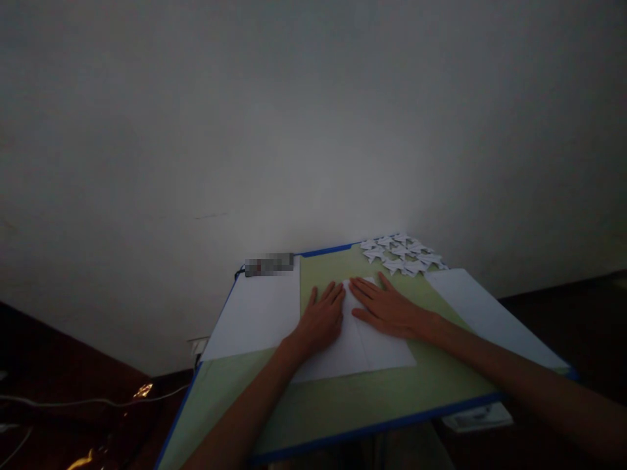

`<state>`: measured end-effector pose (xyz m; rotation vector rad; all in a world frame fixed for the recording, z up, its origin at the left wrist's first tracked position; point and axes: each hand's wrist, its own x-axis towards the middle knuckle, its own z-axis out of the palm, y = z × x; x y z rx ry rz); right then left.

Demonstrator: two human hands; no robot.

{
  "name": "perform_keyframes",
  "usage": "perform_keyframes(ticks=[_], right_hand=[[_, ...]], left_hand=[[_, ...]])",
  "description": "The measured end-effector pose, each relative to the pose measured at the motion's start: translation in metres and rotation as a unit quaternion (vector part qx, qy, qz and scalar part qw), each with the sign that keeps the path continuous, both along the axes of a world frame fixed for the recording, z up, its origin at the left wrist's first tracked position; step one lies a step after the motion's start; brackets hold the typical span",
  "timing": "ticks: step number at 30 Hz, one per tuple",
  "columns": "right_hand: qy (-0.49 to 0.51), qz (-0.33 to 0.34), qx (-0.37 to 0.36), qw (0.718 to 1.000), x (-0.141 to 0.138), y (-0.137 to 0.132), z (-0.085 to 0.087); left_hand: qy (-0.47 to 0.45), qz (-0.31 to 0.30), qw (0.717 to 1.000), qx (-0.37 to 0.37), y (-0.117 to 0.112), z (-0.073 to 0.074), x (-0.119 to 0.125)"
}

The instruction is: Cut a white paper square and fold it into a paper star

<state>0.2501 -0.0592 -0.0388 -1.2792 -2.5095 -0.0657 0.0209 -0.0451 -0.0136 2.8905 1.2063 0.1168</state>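
Note:
A white sheet of paper (360, 352) lies on the green tabletop (274, 405), with what looks like a faint crease running along its middle. My left hand (321, 320) rests flat on the sheet's left part, fingers stretched toward the wall. On the upper right part lies my right hand (385, 307), its fingers spread and pointing left. Both hands press on the paper from above and grip nothing. The sheet's far edge is partly covered by my fingers.
Several small folded paper pieces (401, 251) sit at the table's far right corner. White paper lies at the left (259, 310) and the right (494, 320). A blurred-out object (269, 264) stands at the back left, near the wall (313, 130). A cable (112, 403) runs left of the table.

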Motion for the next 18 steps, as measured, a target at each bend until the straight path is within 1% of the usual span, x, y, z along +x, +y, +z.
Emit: perform_keyframes(ticks=[3, 6, 9, 12, 15, 18], right_hand=[[-0.003, 0.034, -0.008, 0.999, 0.001, 0.001, 0.003], [-0.011, 0.071, -0.048, 0.996, 0.005, 0.005, 0.006], [0.000, 0.079, -0.073, 0.994, 0.009, 0.006, 0.007], [0.008, 0.079, -0.073, 0.994, 0.011, 0.006, 0.006], [0.017, 0.080, -0.060, 0.995, 0.012, 0.006, 0.004], [0.029, 0.077, -0.044, 0.996, 0.014, 0.006, 0.001]], left_hand=[[-0.016, 0.000, 1.000, 0.007, -0.002, -0.002, 0.001], [-0.016, 0.005, 1.000, 0.000, -0.003, -0.002, 0.001], [-0.005, 0.007, 1.000, -0.003, -0.003, -0.001, 0.002], [0.002, 0.005, 1.000, 0.006, -0.002, -0.001, 0.002], [-0.001, -0.011, 1.000, 0.026, -0.001, -0.002, 0.002], [-0.007, -0.025, 0.999, 0.027, 0.001, -0.004, 0.000]])
